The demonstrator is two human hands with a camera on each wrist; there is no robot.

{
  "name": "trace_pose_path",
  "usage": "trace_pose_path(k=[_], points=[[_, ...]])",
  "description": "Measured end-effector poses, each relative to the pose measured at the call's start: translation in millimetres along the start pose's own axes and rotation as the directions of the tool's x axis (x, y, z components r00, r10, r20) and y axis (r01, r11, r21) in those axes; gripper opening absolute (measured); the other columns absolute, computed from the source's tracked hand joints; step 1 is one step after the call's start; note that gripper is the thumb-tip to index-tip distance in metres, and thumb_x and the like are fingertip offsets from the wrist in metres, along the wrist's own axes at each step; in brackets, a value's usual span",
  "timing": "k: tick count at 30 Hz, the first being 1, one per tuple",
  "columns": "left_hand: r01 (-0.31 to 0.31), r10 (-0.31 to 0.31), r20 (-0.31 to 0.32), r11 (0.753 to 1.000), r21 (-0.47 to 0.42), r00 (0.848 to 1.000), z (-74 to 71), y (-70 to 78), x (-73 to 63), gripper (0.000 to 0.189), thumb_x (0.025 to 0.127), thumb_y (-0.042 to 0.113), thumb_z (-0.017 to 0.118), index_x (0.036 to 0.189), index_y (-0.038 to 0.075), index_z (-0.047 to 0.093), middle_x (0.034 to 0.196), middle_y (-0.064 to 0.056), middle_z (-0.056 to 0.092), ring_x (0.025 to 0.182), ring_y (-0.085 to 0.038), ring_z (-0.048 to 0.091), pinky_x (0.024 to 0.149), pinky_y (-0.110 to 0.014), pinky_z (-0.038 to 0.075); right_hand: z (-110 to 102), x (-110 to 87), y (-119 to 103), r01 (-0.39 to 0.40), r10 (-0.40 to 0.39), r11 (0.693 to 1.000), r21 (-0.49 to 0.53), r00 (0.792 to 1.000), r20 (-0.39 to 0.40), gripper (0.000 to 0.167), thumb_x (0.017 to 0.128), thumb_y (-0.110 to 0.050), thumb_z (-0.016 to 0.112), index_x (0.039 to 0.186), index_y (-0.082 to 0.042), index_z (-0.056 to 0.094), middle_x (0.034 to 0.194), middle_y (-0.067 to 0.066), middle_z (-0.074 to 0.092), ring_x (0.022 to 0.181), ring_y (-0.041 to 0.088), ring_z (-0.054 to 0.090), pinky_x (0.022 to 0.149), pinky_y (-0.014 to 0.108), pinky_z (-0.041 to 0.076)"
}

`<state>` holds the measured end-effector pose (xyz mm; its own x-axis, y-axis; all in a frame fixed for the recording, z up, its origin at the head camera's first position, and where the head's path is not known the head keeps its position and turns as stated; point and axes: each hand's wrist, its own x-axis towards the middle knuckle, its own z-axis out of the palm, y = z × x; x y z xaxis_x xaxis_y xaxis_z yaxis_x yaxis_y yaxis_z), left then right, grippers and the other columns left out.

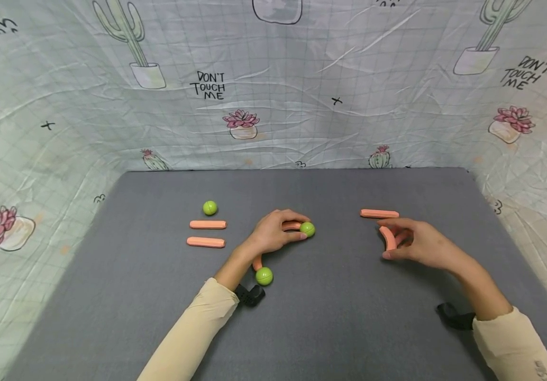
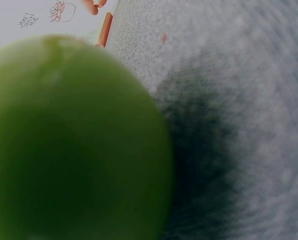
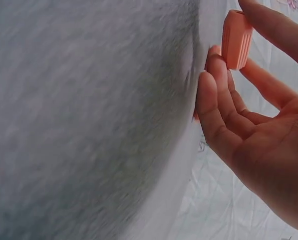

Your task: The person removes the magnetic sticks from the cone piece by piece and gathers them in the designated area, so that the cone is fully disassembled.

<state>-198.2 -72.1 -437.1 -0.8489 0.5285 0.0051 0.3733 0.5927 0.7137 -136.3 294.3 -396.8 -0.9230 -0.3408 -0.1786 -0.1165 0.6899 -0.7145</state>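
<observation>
In the head view, my left hand [image 1: 273, 230] pinches a green ball [image 1: 308, 229] between thumb and fingertips. A curved orange stick [image 1: 291, 226] lies between these fingers, its right end against the ball. Under the left wrist shows part of another orange stick [image 1: 257, 263], with a second green ball [image 1: 264, 275] by its lower end. A green ball [image 2: 79, 140] fills much of the left wrist view, blurred and close. My right hand [image 1: 423, 244] pinches a short curved orange stick [image 1: 388, 238] between thumb and finger; its ribbed side [image 3: 237, 42] shows in the right wrist view.
A straight orange stick [image 1: 379, 214] lies just beyond the right hand. To the left are two straight orange sticks, an upper stick [image 1: 208, 224] and a lower stick [image 1: 206, 242], and a green ball [image 1: 210, 208]. Printed cloth [image 1: 292, 79] stands behind the grey table [image 1: 340, 328].
</observation>
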Motion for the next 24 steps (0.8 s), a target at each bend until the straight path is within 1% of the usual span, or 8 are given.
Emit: trace_pose_path(k=[1, 4, 8, 11, 14, 16, 24], points=[[0.001, -0.001, 0.000, 1.000, -0.001, 1.000, 0.1, -0.3, 0.0, 0.041, 0.092, 0.033, 0.081, 0.132, 0.028, 0.073, 0.124, 0.004, 0.074, 0.118, -0.020, 0.065, 0.104, -0.043, 0.049, -0.8, -0.8, 1.7, -0.003, 0.003, 1.000, -0.008, 1.000, -0.004, 0.075, 0.082, -0.025, 0.090, 0.146, -0.002, 0.057, 0.114, 0.014, 0.071, 0.087, 0.003, 0.066, 0.068, 0.025, 0.054], [0.003, -0.003, -0.002, 1.000, -0.003, 1.000, 0.3, -0.6, -0.4, 0.041, 0.092, 0.033, 0.081, 0.132, 0.028, 0.073, 0.124, 0.004, 0.074, 0.118, -0.020, 0.065, 0.104, -0.043, 0.049, -2.6, -2.2, 6.6, -0.015, 0.014, 1.000, -0.028, 1.000, -0.011, 0.077, 0.082, -0.026, 0.090, 0.147, -0.002, 0.056, 0.107, 0.010, 0.071, 0.085, 0.002, 0.064, 0.067, 0.024, 0.051], [0.008, -0.008, 0.000, 1.000, -0.004, 1.000, 0.5, 0.0, -0.9, 0.040, 0.092, 0.034, 0.081, 0.131, 0.029, 0.073, 0.124, 0.004, 0.074, 0.118, -0.020, 0.065, 0.104, -0.044, 0.049, -5.1, -3.3, 13.2, -0.067, 0.067, 0.997, -0.048, 0.998, -0.008, 0.080, 0.083, -0.030, 0.089, 0.149, -0.001, 0.054, 0.111, 0.011, 0.071, 0.088, 0.003, 0.064, 0.069, 0.024, 0.050], [0.013, -0.013, 0.004, 1.000, -0.008, 1.000, 0.7, 0.6, -1.0, 0.040, 0.092, 0.034, 0.081, 0.131, 0.029, 0.073, 0.124, 0.005, 0.074, 0.119, -0.020, 0.065, 0.105, -0.044, 0.049, -6.8, -2.8, 17.7, -0.085, 0.085, 0.994, -0.073, 0.996, -0.008, 0.081, 0.084, -0.033, 0.089, 0.150, 0.000, 0.052, 0.116, 0.014, 0.069, 0.092, 0.008, 0.065, 0.070, 0.025, 0.051], [0.015, -0.015, 0.003, 1.000, -0.011, 1.000, 1.1, 0.3, -0.5, 0.040, 0.092, 0.035, 0.081, 0.131, 0.029, 0.073, 0.124, 0.005, 0.074, 0.119, -0.019, 0.065, 0.105, -0.044, 0.049, -9.0, -2.1, 21.6, -0.082, 0.081, 0.992, -0.101, 0.997, -0.015, 0.081, 0.085, -0.033, 0.088, 0.149, 0.001, 0.052, 0.119, 0.016, 0.066, 0.094, 0.011, 0.065, 0.069, 0.025, 0.050], [0.014, -0.014, 0.001, 1.000, -0.016, 1.000, 1.1, 0.0, -0.2, 0.040, 0.092, 0.034, 0.081, 0.131, 0.029, 0.073, 0.123, 0.005, 0.074, 0.119, -0.019, 0.065, 0.105, -0.044, 0.049, -9.9, -1.6, 23.2, -0.079, 0.077, 0.991, -0.110, 0.997, -0.019, 0.081, 0.085, -0.032, 0.088, 0.148, 0.002, 0.053, 0.119, 0.017, 0.065, 0.093, 0.011, 0.065, 0.069, 0.025, 0.050], [0.018, -0.018, 0.005, 1.000, -0.015, 1.000, 0.7, -0.2, 0.1, 0.041, 0.092, 0.034, 0.081, 0.132, 0.029, 0.073, 0.123, 0.005, 0.074, 0.118, -0.019, 0.065, 0.104, -0.043, 0.049, -10.1, -1.3, 25.1, -0.075, 0.073, 0.987, -0.143, 0.997, -0.016, 0.082, 0.084, -0.034, 0.089, 0.149, 0.001, 0.053, 0.112, 0.012, 0.065, 0.094, 0.013, 0.062, 0.069, 0.024, 0.047]])
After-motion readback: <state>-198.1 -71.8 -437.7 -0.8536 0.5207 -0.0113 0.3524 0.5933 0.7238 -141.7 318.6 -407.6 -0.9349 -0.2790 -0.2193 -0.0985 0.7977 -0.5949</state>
